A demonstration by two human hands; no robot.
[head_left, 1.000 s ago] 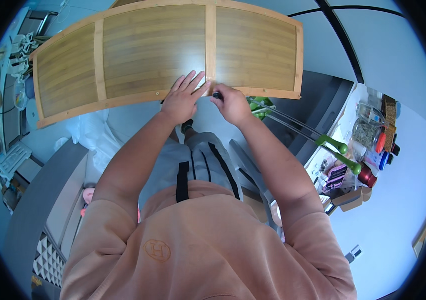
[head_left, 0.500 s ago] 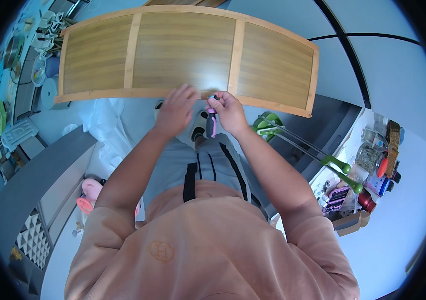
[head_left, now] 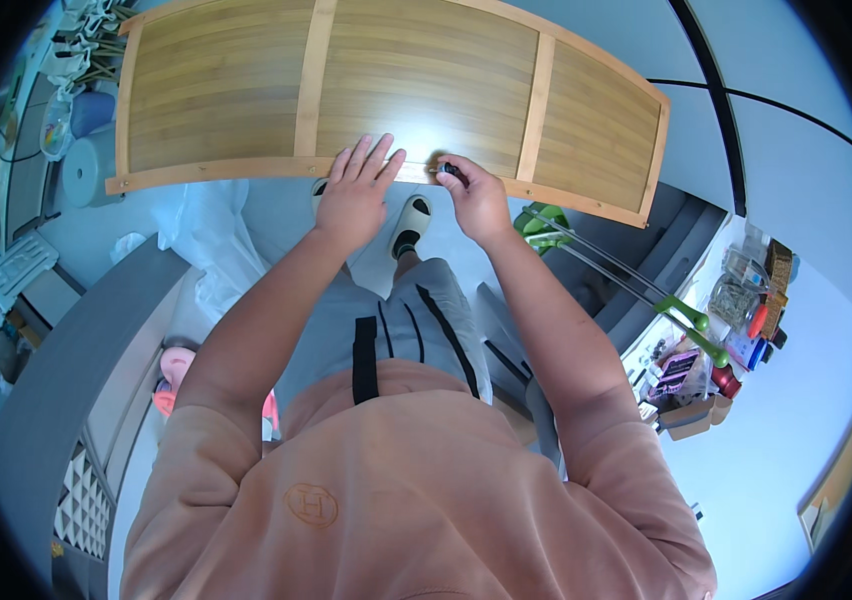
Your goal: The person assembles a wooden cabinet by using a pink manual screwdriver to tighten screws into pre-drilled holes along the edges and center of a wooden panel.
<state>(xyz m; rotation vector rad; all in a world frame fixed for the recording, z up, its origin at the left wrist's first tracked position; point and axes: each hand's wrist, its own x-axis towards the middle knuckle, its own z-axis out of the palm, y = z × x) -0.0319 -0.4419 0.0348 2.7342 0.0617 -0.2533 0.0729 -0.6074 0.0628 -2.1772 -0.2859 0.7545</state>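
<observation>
In front of me lies a long wooden panel [head_left: 416, 70] with a lighter frame and crossbars. My left hand [head_left: 354, 205] rests with spread fingers on its near edge, left of the middle. My right hand [head_left: 479, 205] is closed around a screwdriver [head_left: 454, 174] at that same edge. Only the dark end of its handle shows; my fingers and palm cover the rest. Whether its tip sits in a screw I cannot tell. Small round holes or screw heads dot the near frame rail.
Below the panel, right of my hands, stands a green object with long metal rods [head_left: 611, 265]. Clear plastic sheeting [head_left: 208, 240] lies on the floor at left. A grey cabinet edge [head_left: 76, 330] curves along the left. Jars and boxes [head_left: 731, 300] crowd a surface at right.
My left hand has settled flat on the panel's edge. My right hand has turned the screwdriver, which hung below it with its pink-and-dark handle showing, toward the near rail.
</observation>
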